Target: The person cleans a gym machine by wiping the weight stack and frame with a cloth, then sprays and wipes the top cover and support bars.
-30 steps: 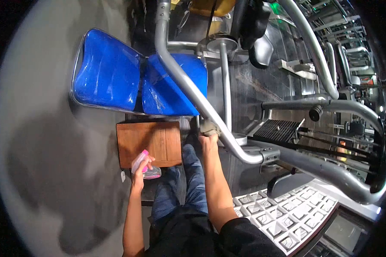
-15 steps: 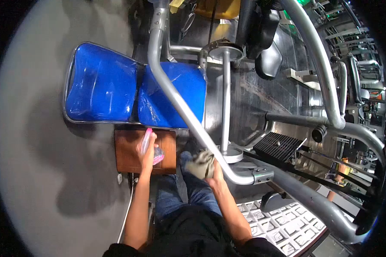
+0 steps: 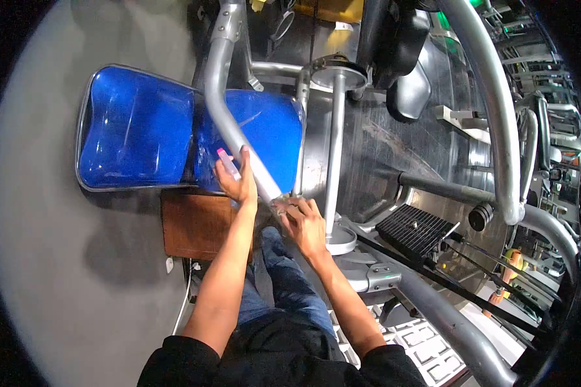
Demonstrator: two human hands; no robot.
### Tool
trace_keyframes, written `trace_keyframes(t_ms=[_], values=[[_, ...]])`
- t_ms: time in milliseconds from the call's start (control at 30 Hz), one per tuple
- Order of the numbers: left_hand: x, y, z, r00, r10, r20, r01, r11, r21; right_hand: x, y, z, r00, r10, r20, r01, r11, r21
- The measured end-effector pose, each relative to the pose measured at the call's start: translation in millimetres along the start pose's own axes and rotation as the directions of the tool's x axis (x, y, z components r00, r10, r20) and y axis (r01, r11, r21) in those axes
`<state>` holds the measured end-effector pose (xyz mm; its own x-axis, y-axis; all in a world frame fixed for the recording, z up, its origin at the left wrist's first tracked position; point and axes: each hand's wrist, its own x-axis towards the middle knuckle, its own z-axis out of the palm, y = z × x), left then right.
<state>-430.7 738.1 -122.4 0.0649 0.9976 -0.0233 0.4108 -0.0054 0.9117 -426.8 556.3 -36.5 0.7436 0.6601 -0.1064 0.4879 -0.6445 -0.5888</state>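
My left hand (image 3: 240, 186) is closed around a clear spray bottle with a pink tip (image 3: 229, 165), and its fingers lie right beside the grey metal tube (image 3: 239, 138) of a gym machine. Most of the bottle is hidden behind the palm. Lower on the same tube, my right hand (image 3: 305, 227) is closed over a crumpled greyish cloth (image 3: 280, 205), which is pressed against the metal. Only a small part of the cloth shows past the fingers.
A blue padded chair (image 3: 139, 129) stands behind the tube. Below it is a brown wooden box (image 3: 197, 222). To the right are a bar with round end plates (image 3: 335, 155), a ribbed black footplate (image 3: 413, 229) and more thick grey tubing (image 3: 497, 97).
My left hand has risen with the spray bottle from over the wooden box to the tube. My right hand has moved the cloth up and left onto the tube.
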Motion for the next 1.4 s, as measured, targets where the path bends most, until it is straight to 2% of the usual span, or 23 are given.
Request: trace_keyframes(t_ms=[67, 233, 300, 333, 400, 433, 467, 533, 600, 633, 733, 767, 800, 867, 967, 1067, 1200, 1267, 1333, 1400], values=[[3, 11, 6, 0.999, 0.019, -0.047, -0.016, 0.998, 0.055, -14, 12, -4, 0.996, -0.093, 0.016, 0.092, 0.996, 0.016], [5, 24, 18, 0.989, -0.017, -0.147, 0.03, 0.996, 0.087, -63, 44, -43, 0.98, -0.101, 0.172, 0.097, 0.995, 0.032], [2, 31, 18, 0.983, -0.032, -0.18, 0.056, 0.99, 0.127, -66, 52, -46, 0.97, 0.024, 0.24, -0.063, 0.986, 0.156], [1, 30, 19, 0.984, -0.033, -0.175, 0.057, 0.99, 0.132, -64, 53, -40, 0.97, 0.031, 0.242, -0.07, 0.985, 0.157], [3, 27, 20, 0.981, -0.004, -0.192, 0.03, 0.99, 0.135, -44, 43, -21, 0.971, 0.212, 0.107, -0.229, 0.954, 0.191], [3, 27, 21, 0.982, 0.001, -0.19, 0.026, 0.99, 0.14, -28, 39, -16, 0.945, 0.284, 0.164, -0.31, 0.936, 0.166], [2, 30, 21, 0.98, -0.007, -0.197, 0.034, 0.99, 0.137, -12, 39, -7, 0.943, 0.291, 0.162, -0.321, 0.924, 0.209], [0, 32, 21, 0.98, -0.013, -0.199, 0.043, 0.988, 0.145, 19, 44, 10, 0.925, 0.311, 0.217, -0.346, 0.927, 0.143], [1, 31, 22, 0.977, -0.005, -0.215, 0.048, 0.979, 0.197, 44, 43, 14, 0.929, 0.258, 0.264, -0.31, 0.934, 0.179], [2, 31, 22, 0.977, -0.004, -0.213, 0.048, 0.978, 0.203, 47, 49, 19, 0.934, 0.243, 0.262, -0.308, 0.919, 0.246], [5, 23, 24, 0.979, -0.005, -0.203, 0.061, 0.96, 0.272, 31, 57, 6, 0.937, 0.221, 0.271, -0.287, 0.929, 0.235], [6, 10, 26, 0.976, -0.002, -0.219, 0.046, 0.98, 0.194, 22, 60, -4, 0.91, 0.238, 0.339, -0.328, 0.914, 0.239], [7, 7, 28, 0.971, -0.002, -0.238, 0.029, 0.993, 0.113, 14, 66, -11, 0.865, 0.275, 0.42, -0.368, 0.916, 0.157], [7, 7, 29, 0.974, -0.026, -0.225, 0.046, 0.995, 0.083, -10, 87, -7, 0.835, 0.322, 0.447, -0.376, 0.926, 0.035], [4, 18, 26, 0.977, -0.088, -0.195, 0.1, 0.994, 0.051, -4, 95, 4, 0.777, 0.379, 0.503, -0.469, 0.881, 0.062], [3, 22, 26, 0.975, -0.116, -0.188, 0.13, 0.99, 0.063, 37, 74, 17, 0.78, 0.379, 0.497, -0.474, 0.877, 0.076], [3, 27, 25, 0.973, -0.152, -0.174, 0.168, 0.983, 0.078, 81, 56, 44, 0.85, 0.326, 0.412, -0.42, 0.893, 0.159], [4, 18, 26, 0.974, -0.117, -0.193, 0.126, 0.991, 0.036, 89, 43, 35, 0.927, 0.217, 0.306, -0.297, 0.923, 0.245], [2, 29, 25, 0.968, -0.177, -0.18, 0.187, 0.982, 0.039, 76, 33, 15, 0.936, 0.217, 0.279, -0.295, 0.913, 0.282], [3, 20, 28, 0.969, -0.154, -0.195, 0.164, 0.986, 0.038, 55, 35, -3, 0.913, 0.237, 0.331, -0.334, 0.901, 0.276]])
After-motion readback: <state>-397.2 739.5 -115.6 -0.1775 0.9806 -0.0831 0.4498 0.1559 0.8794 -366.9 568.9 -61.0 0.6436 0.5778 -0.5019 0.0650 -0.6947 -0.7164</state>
